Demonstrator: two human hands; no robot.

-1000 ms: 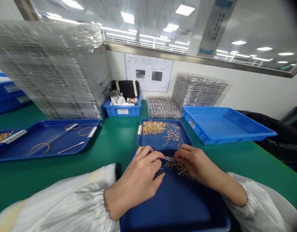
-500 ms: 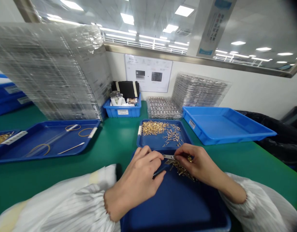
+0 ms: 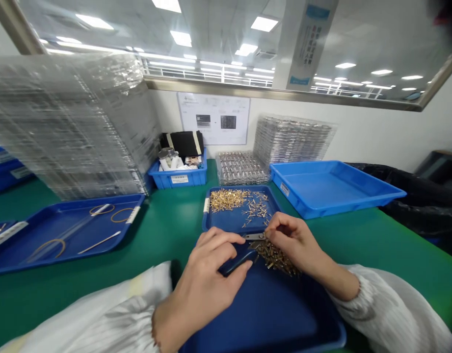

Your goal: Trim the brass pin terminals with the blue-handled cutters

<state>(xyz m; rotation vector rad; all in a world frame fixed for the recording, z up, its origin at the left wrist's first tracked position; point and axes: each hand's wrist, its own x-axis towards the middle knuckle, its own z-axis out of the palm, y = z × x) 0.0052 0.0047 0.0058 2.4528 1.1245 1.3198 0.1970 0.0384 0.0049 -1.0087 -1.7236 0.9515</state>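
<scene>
My left hand [image 3: 213, 272] is closed round a pair of snips [image 3: 236, 260] with a dark blue handle and a flat metal upper arm, its tip pointing right. Fingertips of my right hand [image 3: 294, 240] are pinched together at that tip. Whatever small piece they hold is mostly hidden, though it appears to be a brass-coloured pin. Just below the right hand lies a pile of small metal pins [image 3: 279, 260], in the dark blue tray [image 3: 262, 314] under both hands. Behind it, a smaller blue tray [image 3: 226, 221] holds golden pins [image 3: 229, 199] and a looser scatter of pins.
A light blue tray [image 3: 332, 189] stands at right, beside a black bag [image 3: 406, 206]. Clear plastic trays are stacked at the back [image 3: 292, 139] and left [image 3: 64, 122]. A blue bin [image 3: 177, 179] holds supplies. A left tray [image 3: 74, 220] carries rubber bands and a cotton swab.
The view has shifted slightly. The left hand's fingers have spread a little and more of the blue handle shows. My right hand stays pinched at the tip, and more of the pin pile is visible.
</scene>
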